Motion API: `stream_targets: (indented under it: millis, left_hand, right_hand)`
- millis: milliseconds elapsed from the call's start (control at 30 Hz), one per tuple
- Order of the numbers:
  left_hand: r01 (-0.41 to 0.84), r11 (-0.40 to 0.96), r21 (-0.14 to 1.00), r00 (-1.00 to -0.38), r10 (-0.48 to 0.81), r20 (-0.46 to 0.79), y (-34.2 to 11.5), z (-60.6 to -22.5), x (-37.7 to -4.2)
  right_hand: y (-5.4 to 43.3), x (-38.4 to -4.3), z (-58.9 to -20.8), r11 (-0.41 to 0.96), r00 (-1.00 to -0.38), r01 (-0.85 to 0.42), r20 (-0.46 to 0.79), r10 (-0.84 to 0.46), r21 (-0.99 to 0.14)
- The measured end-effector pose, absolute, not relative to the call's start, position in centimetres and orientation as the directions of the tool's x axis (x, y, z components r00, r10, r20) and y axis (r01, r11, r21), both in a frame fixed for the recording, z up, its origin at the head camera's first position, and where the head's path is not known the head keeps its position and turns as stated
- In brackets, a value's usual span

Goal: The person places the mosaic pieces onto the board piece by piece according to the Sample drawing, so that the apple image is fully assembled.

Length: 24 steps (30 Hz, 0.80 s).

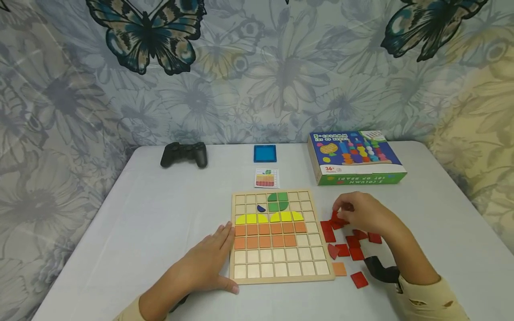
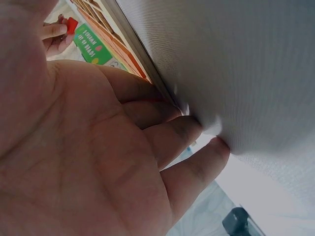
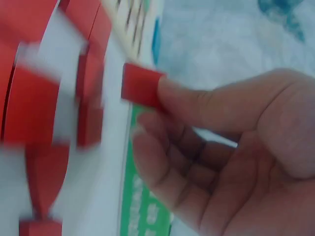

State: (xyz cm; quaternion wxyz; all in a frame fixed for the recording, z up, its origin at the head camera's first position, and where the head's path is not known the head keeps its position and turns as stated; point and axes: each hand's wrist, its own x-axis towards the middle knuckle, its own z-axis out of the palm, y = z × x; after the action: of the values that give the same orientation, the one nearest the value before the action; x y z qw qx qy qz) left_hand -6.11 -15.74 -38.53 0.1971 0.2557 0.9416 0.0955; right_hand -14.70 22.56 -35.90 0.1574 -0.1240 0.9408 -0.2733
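In the head view a wooden grid board (image 1: 281,281) lies on the white table. Green tiles (image 1: 278,202), a small dark blue piece (image 1: 261,208), yellow pieces (image 1: 250,219) and two rows of orange tiles (image 1: 265,241) sit in its cells. My left hand (image 1: 209,256) rests on the table with fingers extended along the board's left edge. Right of the board, my right hand (image 1: 365,214) pinches a red square tile (image 3: 140,86) between thumb and fingers. Several loose red tiles (image 1: 353,241) lie below that hand, near an orange tile (image 1: 339,269).
Behind the board lie a small printed pattern card (image 1: 266,178) and a blue square tray (image 1: 265,153). A bead-set box (image 1: 355,156) stands at the back right, a black game controller (image 1: 184,152) at the back left. Butterfly-patterned cloth hangs behind the table.
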Motion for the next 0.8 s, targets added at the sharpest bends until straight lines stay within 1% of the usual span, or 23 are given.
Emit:
stream_targets:
  millis: [67, 167, 267, 400, 467, 667, 800]
  left_hand:
    - [0.441, 0.852, 0.281, -0.793, 0.517, -0.323, -15.7, -38.5, -6.1]
    - [0.443, 0.852, 0.281, -0.792, 0.518, -0.322, -15.7, -38.5, -6.1]
    - [0.446, 0.851, 0.279, -0.792, 0.52, -0.32, -15.7, -38.5, -6.1]
    - [0.443, 0.854, 0.274, -0.793, 0.516, -0.324, -15.7, -38.6, -6.1]
    - [0.442, 0.855, 0.273, -0.793, 0.514, -0.326, -15.7, -38.5, -6.1]
    - [0.449, 0.852, 0.269, -0.791, 0.519, -0.323, -15.7, -38.5, -6.1]
    - [0.448, 0.853, 0.269, -0.792, 0.518, -0.323, -15.7, -38.5, -6.1]
  right_hand:
    - [23.3, -14.9, -36.1, 0.858, -0.934, -0.111, -0.243, -0.263, -0.502]
    - [23.7, -14.6, -36.3, 0.885, -0.937, -0.093, -0.26, -0.233, -0.457]
    - [23.2, -13.3, -36.5, 0.881, -0.917, -0.148, -0.271, -0.292, -0.449]
    - [22.0, -10.8, -36.8, 0.849, -0.841, -0.232, -0.34, -0.421, -0.475]
    - [21.5, -9.6, -37.1, 0.841, -0.817, -0.239, -0.367, -0.444, -0.485]
    - [21.0, -7.8, -37.7, 0.871, -0.849, -0.225, -0.351, -0.395, -0.436]
    - [21.0, -7.7, -37.6, 0.851, -0.845, -0.226, -0.339, -0.413, -0.474]
